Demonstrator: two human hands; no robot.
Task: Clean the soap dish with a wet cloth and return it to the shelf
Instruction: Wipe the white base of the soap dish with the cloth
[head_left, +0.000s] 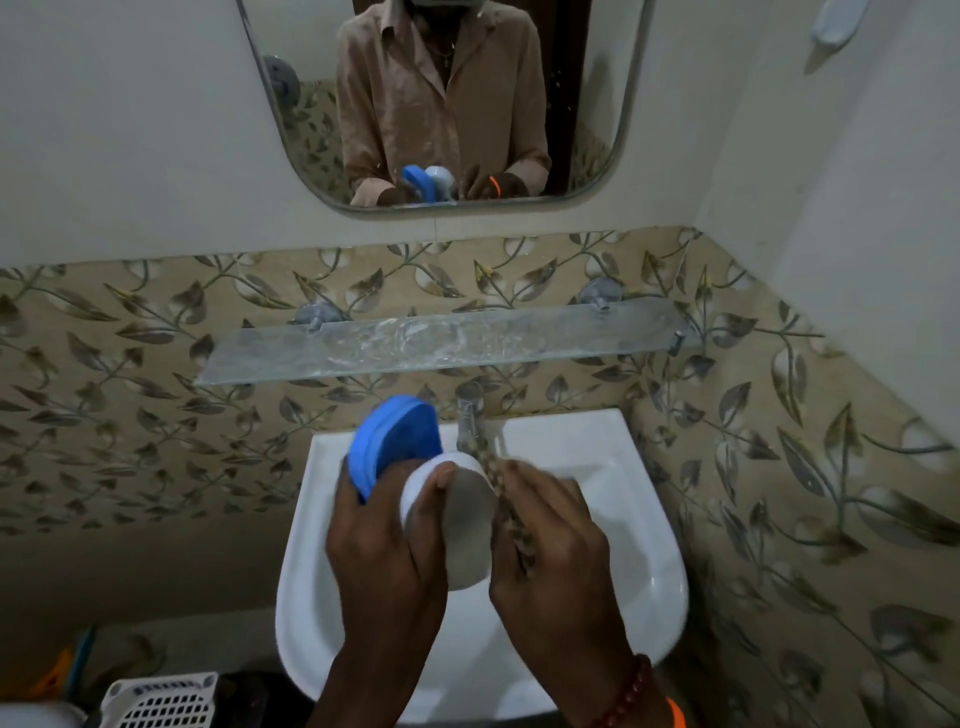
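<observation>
At the bottom of the frame, the right hand (550, 561) grips a mottled brown cloth (506, 499), pressing it against the soap dish (457, 525). The left hand (384, 556) clasps that dish, thumb over its rim, at frame centre above the white glossy basin (649, 519). The dish is a smooth white oval, tilted on edge, long axis running up-left to lower-right, grey hollow facing the camera. Its blue lid (395, 439) juts up-left. Beyond stand a chrome tap (467, 415), a bare frosted glass shelf (447, 343) and a rounded mirror (441, 104).
</observation>
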